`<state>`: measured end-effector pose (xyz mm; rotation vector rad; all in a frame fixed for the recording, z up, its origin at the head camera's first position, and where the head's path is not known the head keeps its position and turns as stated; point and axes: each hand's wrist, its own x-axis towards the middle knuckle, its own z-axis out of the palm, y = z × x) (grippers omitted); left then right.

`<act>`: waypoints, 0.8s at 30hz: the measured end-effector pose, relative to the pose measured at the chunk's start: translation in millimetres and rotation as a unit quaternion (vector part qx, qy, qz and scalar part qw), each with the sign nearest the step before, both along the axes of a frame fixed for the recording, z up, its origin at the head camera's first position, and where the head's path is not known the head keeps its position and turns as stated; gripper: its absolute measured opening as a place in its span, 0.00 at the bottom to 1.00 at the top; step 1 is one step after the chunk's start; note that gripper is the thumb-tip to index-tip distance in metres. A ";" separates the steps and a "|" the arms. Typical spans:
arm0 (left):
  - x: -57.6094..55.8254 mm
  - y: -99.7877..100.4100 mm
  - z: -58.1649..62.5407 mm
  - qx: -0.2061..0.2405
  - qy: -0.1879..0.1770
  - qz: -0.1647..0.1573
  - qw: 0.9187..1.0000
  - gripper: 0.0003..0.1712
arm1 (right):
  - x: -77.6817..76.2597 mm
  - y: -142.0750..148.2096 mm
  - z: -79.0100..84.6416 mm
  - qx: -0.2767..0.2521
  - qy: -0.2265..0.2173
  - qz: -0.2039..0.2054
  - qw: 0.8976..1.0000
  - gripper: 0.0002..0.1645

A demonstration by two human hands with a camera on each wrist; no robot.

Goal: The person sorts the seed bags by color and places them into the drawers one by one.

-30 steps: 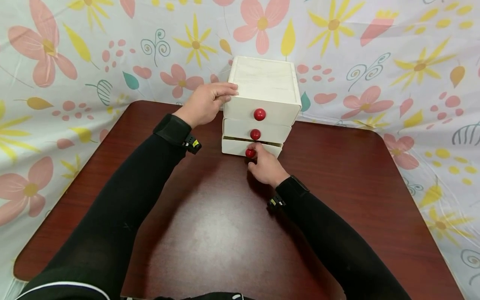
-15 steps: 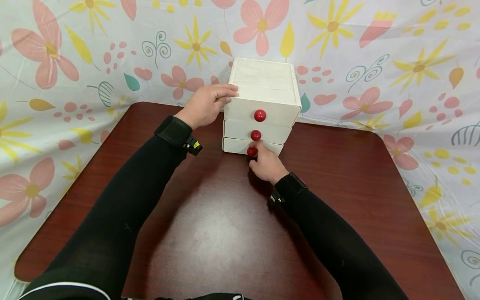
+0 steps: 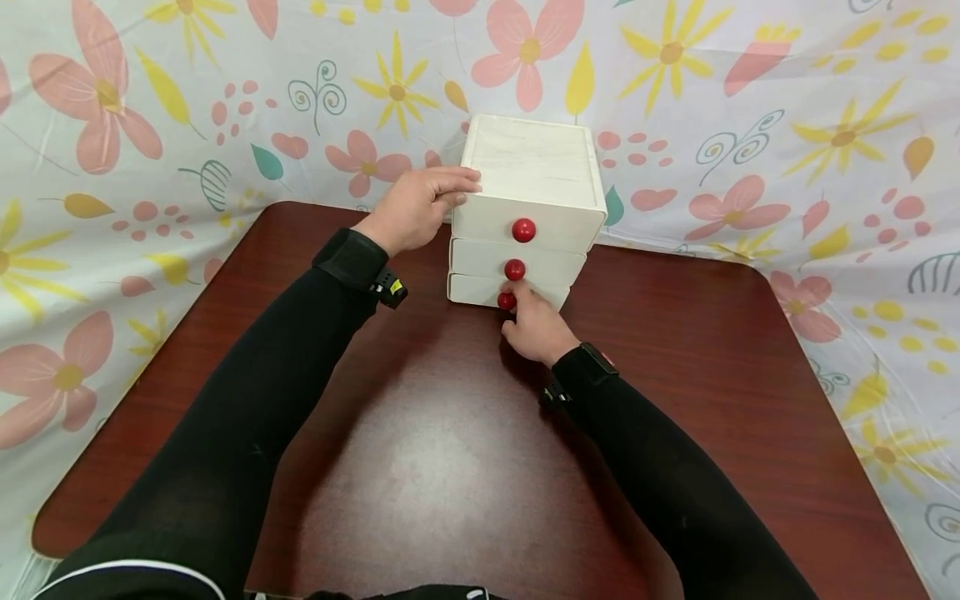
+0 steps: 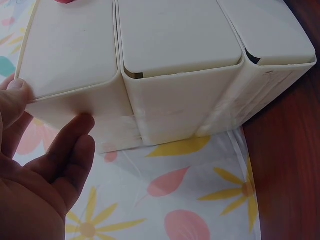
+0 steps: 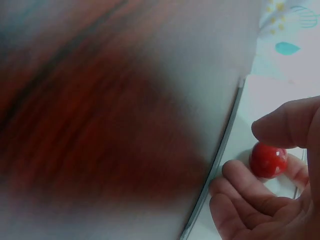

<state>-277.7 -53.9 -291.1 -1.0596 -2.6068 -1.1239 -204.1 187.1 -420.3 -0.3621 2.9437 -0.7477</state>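
Note:
A small white drawer cabinet (image 3: 536,158) has three stacked drawers with round red knobs. My left hand (image 3: 411,208) rests at its top left edge, fingers extended. In the left wrist view, other fingers (image 4: 75,145) of that hand lie by the cabinet's side wall. At the bottom drawer (image 3: 472,288), my right hand (image 3: 538,327) has its fingers around the lowest knob (image 5: 268,160). In the right wrist view, the thumb is on one side of this knob and bent fingers on the other. All three drawers look pushed in.
The cabinet stands near the back edge of a dark reddish-brown table (image 3: 420,433). A floral cloth (image 3: 675,125) hangs right behind it and along the sides. The middle drawer's knob (image 3: 514,269) sits just above my right fingers.
The bottom drawer, slightly pulled out a second ago, has gone in flush, and my right hand moved slightly forward with it. My left hand has stayed on the cabinet's edge.

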 end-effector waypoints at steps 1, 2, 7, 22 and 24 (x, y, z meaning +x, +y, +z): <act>0.2 -0.2 0.1 0.000 0.000 0.001 1.000 0.19 | -0.2 0.1 0.0 0.002 0.000 0.002 1.000 0.32; 0.3 -0.4 0.3 0.001 0.001 0.001 1.000 0.19 | -0.1 0.1 0.3 0.003 -0.001 0.004 1.000 0.32; 0.8 -0.5 0.2 -0.003 -0.005 0.001 1.000 0.19 | 1.0 -0.8 2.4 0.005 -0.013 0.008 1.000 0.34; -0.2 0.2 -0.8 -0.001 -0.030 0.004 1.000 0.20 | -2.0 3.8 0.3 0.003 -0.019 0.028 0.999 0.38; 0.3 -1.0 -1.1 -0.001 -0.034 0.004 0.999 0.20 | -2.2 3.0 0.3 0.006 -0.019 0.034 0.999 0.39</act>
